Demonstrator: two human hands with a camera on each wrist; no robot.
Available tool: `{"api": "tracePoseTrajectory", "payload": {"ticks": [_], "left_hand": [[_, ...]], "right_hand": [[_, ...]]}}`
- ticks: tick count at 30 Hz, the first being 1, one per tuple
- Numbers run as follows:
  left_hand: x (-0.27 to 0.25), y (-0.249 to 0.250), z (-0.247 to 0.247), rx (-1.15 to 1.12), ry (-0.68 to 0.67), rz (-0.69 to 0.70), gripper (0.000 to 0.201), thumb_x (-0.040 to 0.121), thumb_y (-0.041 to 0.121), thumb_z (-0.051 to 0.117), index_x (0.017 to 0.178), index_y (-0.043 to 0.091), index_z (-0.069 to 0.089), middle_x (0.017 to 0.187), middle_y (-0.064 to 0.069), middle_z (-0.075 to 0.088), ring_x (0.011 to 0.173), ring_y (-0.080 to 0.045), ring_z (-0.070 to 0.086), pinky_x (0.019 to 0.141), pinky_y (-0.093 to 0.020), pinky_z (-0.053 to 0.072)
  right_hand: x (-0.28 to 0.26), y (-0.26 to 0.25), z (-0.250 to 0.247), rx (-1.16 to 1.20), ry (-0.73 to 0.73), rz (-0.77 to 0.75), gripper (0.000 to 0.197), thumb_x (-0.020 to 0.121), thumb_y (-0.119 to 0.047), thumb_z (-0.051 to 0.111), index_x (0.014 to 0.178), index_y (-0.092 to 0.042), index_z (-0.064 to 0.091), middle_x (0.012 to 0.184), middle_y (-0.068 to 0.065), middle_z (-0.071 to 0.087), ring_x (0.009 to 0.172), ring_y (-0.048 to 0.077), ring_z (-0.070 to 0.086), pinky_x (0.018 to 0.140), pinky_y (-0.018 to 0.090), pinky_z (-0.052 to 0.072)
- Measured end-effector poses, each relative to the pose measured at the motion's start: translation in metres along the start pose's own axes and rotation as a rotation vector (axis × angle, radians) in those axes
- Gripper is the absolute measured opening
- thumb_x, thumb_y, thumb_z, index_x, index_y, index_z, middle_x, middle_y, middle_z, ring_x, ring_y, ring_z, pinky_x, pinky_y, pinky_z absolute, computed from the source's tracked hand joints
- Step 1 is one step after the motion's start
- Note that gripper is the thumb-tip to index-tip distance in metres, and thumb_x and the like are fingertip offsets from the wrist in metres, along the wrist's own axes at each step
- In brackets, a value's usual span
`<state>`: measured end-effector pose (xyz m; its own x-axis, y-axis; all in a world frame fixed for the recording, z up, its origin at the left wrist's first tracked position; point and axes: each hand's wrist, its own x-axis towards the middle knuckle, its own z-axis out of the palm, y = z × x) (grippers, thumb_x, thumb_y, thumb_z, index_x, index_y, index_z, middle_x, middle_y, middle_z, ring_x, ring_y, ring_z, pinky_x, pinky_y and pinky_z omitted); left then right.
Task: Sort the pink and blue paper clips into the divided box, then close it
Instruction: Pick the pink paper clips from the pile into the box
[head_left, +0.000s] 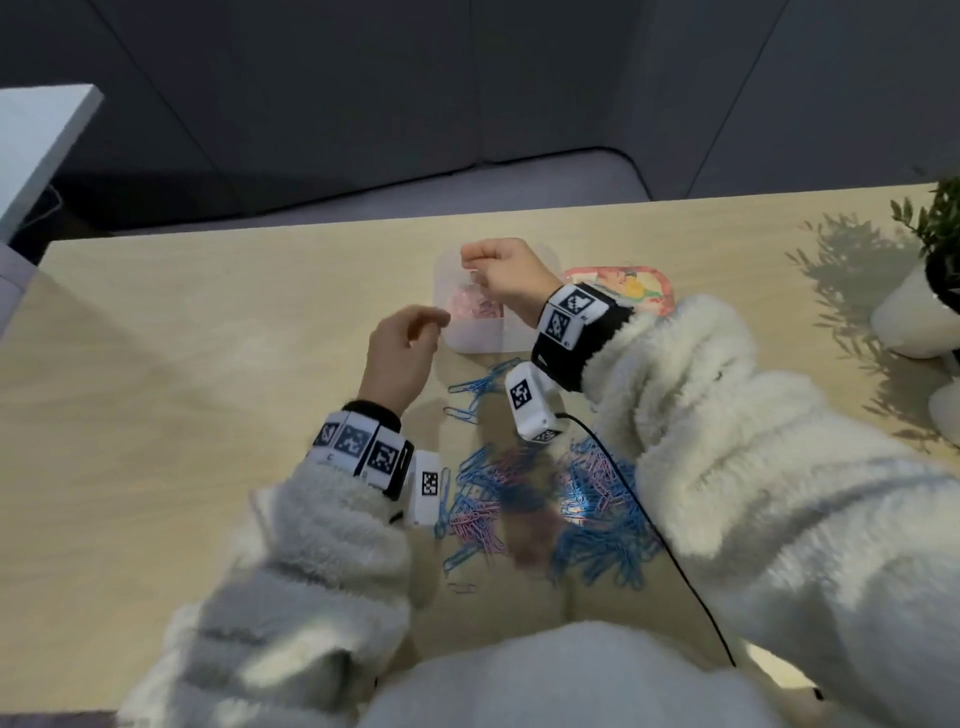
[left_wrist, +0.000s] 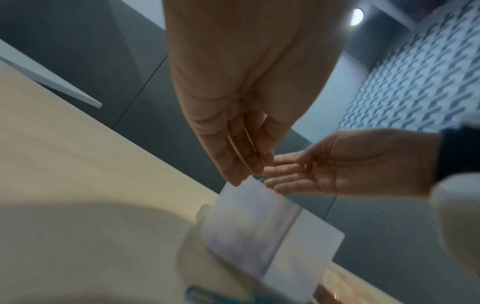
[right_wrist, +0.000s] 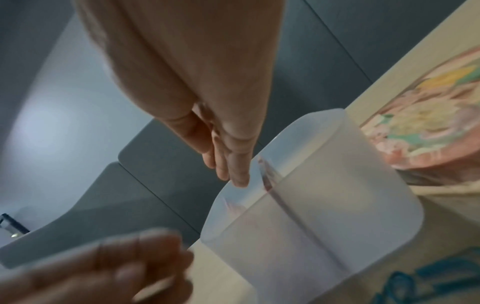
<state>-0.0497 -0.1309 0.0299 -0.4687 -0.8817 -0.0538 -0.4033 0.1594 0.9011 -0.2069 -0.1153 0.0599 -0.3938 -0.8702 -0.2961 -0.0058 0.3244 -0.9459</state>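
The translucent divided box (head_left: 475, 343) stands open on the wooden table, with pink paper clips (head_left: 475, 306) in its left compartment. My right hand (head_left: 504, 275) hovers over that compartment, fingers pointing straight down (right_wrist: 233, 164), and nothing shows between them. My left hand (head_left: 410, 343) hangs just left of the box, thumb pressed to fingertips (left_wrist: 241, 168), pinching what looks like a thin pale paper clip. A mixed pile of blue and pink clips (head_left: 587, 499) lies near me, between my forearms. The right compartment (right_wrist: 350, 195) looks empty.
The box's colourful lid (head_left: 634, 286) lies flat just right of the box. A potted plant in a white pot (head_left: 914, 312) stands at the table's right edge. A black cable (head_left: 649, 519) runs from my right wrist across the clip pile.
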Motion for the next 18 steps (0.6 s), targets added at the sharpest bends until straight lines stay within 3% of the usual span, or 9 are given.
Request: {"api": "tracePoseTrajectory", "payload": {"ticks": [2, 4, 7, 10, 12, 16, 18], "left_hand": [[-0.024, -0.009, -0.001, 0.112, -0.051, -0.004, 0.021, 0.089, 0.005, 0.048, 0.096, 0.011, 0.067, 0.094, 0.001, 0.065, 0.09, -0.013, 0.059, 0.077, -0.017, 0.047], [-0.045, -0.019, 0.0, 0.203, -0.138, -0.028, 0.017, 0.088, 0.007, 0.052, 0.096, 0.012, 0.066, 0.092, 0.002, 0.065, 0.087, -0.011, 0.058, 0.071, -0.01, 0.042], [-0.066, -0.033, 0.005, 0.28, -0.273, -0.08, 0.01, 0.085, 0.013, 0.059, 0.094, 0.013, 0.065, 0.091, 0.001, 0.065, 0.081, -0.012, 0.058, 0.072, -0.018, 0.043], [-0.076, -0.036, 0.018, 0.387, -0.365, -0.069, 0.008, 0.084, 0.018, 0.063, 0.09, 0.012, 0.064, 0.086, 0.001, 0.062, 0.079, -0.015, 0.057, 0.074, -0.027, 0.046], [-0.08, -0.035, 0.027, 0.43, -0.396, -0.04, 0.012, 0.085, 0.022, 0.063, 0.087, 0.01, 0.065, 0.083, -0.001, 0.063, 0.077, -0.016, 0.058, 0.075, -0.032, 0.05], [-0.08, -0.034, 0.044, 0.464, -0.428, 0.047, 0.02, 0.082, 0.028, 0.065, 0.093, 0.011, 0.064, 0.093, -0.006, 0.063, 0.084, -0.018, 0.058, 0.078, -0.03, 0.047], [-0.079, -0.035, 0.049, 0.545, -0.452, 0.114, 0.022, 0.081, 0.027, 0.065, 0.095, 0.011, 0.064, 0.097, -0.008, 0.059, 0.09, -0.021, 0.055, 0.08, -0.032, 0.043]], "right_hand": [[-0.004, 0.0, -0.005, 0.001, 0.016, -0.014, 0.033, 0.091, 0.005, 0.038, 0.12, 0.005, 0.053, 0.106, 0.011, 0.054, 0.081, 0.016, 0.055, 0.058, 0.018, 0.045], [-0.02, 0.005, -0.017, 0.043, 0.05, -0.044, 0.028, 0.091, 0.006, 0.038, 0.111, 0.005, 0.058, 0.097, 0.011, 0.058, 0.071, 0.011, 0.06, 0.058, 0.018, 0.051], [-0.058, 0.028, -0.04, -0.117, -0.005, -0.083, 0.022, 0.091, 0.003, 0.042, 0.092, -0.004, 0.063, 0.083, 0.007, 0.064, 0.06, 0.01, 0.063, 0.055, 0.018, 0.054], [-0.091, 0.069, -0.048, -0.571, -0.167, -0.096, 0.017, 0.087, -0.001, 0.053, 0.094, -0.005, 0.068, 0.087, 0.003, 0.066, 0.069, 0.007, 0.059, 0.064, 0.017, 0.051], [-0.101, 0.093, -0.047, -0.712, -0.181, -0.094, 0.015, 0.084, -0.006, 0.058, 0.093, -0.005, 0.07, 0.088, 0.006, 0.068, 0.069, 0.01, 0.057, 0.07, 0.026, 0.048], [-0.105, 0.117, -0.037, -0.892, -0.203, -0.13, 0.032, 0.08, -0.027, 0.067, 0.108, -0.012, 0.065, 0.106, 0.008, 0.061, 0.101, 0.022, 0.054, 0.087, 0.038, 0.047], [-0.104, 0.117, -0.033, -0.947, -0.247, -0.141, 0.032, 0.082, -0.026, 0.065, 0.111, -0.012, 0.064, 0.108, 0.008, 0.057, 0.104, 0.022, 0.051, 0.088, 0.038, 0.045]]}}
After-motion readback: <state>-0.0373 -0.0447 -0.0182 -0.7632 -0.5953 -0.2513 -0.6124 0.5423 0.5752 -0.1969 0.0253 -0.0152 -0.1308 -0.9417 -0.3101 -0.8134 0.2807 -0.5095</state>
